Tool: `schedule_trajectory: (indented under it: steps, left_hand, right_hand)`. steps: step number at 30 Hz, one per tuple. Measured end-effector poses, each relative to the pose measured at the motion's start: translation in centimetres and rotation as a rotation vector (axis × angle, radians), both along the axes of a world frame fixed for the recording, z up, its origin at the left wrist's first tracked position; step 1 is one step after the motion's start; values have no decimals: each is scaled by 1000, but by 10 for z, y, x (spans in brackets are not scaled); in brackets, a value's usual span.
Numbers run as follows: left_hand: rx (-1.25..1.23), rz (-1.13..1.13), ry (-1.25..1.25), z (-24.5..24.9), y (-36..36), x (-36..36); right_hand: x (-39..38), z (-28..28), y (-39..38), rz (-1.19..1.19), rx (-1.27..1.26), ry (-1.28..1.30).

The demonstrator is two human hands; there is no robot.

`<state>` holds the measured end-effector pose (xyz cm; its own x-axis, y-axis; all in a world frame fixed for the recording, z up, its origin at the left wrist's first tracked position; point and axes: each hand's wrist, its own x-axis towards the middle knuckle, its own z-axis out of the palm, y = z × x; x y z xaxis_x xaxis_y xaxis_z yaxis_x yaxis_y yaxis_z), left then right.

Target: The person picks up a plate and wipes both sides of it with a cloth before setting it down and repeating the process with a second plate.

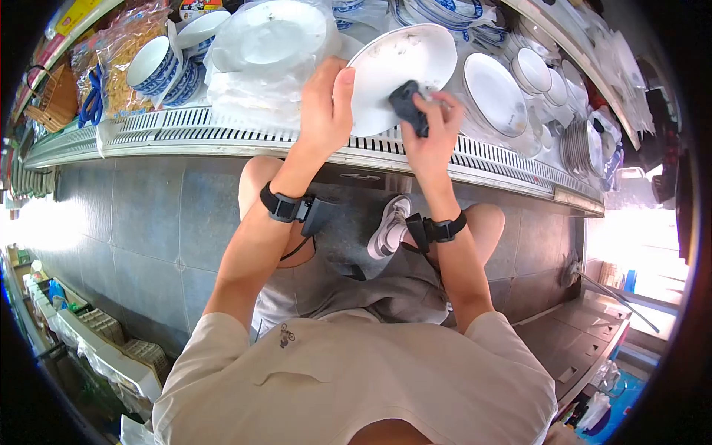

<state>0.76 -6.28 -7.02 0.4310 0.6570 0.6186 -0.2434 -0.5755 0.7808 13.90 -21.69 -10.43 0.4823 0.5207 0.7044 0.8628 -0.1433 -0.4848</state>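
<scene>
A white oval plate with a faint floral pattern is held tilted above the shelf edge. My left hand grips its left rim, thumb on the upper face and fingers behind. Against the plate's lower right part, my right hand presses a dark grey cloth, pinched in its fingers and slightly blurred. Just right of that hand, another white plate lies on the shelf. Left of my left hand is a stack of plates wrapped in clear plastic.
A slotted metal shelf edge runs across in front of me. Blue-and-white bowls, blue scissors and bagged goods are at the left. Small white bowls and a row of upright plates stand at the right.
</scene>
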Motion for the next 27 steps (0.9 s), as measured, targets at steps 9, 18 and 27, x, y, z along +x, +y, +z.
schedule_trajectory:
  steps: [9, 18, 27]
  left_hand:
    - [42, -137, -25, -3, 8, 1]
    - [-425, -379, -70, 12, 10, -5]
    - [-132, -170, -82, 13, -17, 9]
  right_hand:
    - [28, 25, -9, 45, 142, 431]
    - [25, 19, 2, 226, 302, 1103]
    - [-3, 10, 18, 304, 630, 1364]
